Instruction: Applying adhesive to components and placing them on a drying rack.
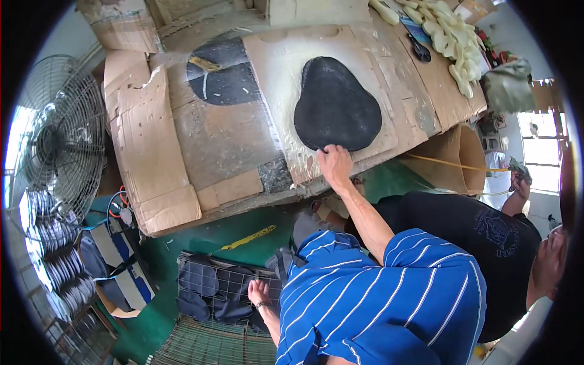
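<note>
A flat black pad (pixel 338 106), rounded and narrower at its far end, lies on a cardboard sheet (pixel 277 52) crusted with pale residue. My right hand (pixel 334 164) pinches the near edge of this pad, thumb and fingers closed on it. Lower down and to the left, my left hand (pixel 259 293) hangs beside a wire rack (pixel 228 283) with dark cut pieces (pixel 198 280) in it. Its fingers are loosely bent and apart, and I see nothing in them.
Left of the table stands a large wire-guarded fan (pixel 58 137). Cream-coloured pieces (pixel 450 45) and black scissors (pixel 420 48) lie at the far right. A co-worker in a black shirt (pixel 450 225), close on my right, holds a spray-gun-like tool (pixel 519 173) near a yellow hose (pixel 450 163).
</note>
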